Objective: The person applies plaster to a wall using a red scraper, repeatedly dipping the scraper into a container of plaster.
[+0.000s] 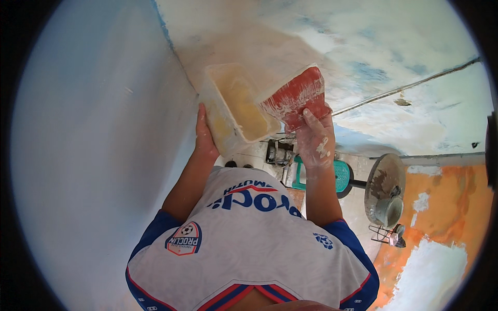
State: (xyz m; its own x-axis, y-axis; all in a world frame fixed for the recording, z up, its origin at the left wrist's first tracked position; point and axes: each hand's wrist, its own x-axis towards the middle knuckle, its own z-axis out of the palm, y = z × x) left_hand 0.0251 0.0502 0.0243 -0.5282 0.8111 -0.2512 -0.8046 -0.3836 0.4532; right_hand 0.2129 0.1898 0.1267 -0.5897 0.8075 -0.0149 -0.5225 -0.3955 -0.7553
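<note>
A translucent rectangular plastic tub point(220, 116), smeared with pale residue, is tilted in front of my chest with its mouth facing up and toward the wall. My left hand point(206, 136) is closed on its left side. In my right hand point(317, 140) is a red putty spreader point(301, 96), pinched with the thumb across its face. White putty streaks the spreader, and its left corner is close to the tub's right rim; I cannot tell if they touch. Dried white smears mark my right palm and wrist.
A pale blue wall point(104, 129) rises close on my left, meeting a patchy wall point(353, 57) ahead. Low on the right are a green plastic stool point(341, 175) and a round table point(378, 179) with a small bucket point(389, 211). An orange wall point(446, 207) has white patches.
</note>
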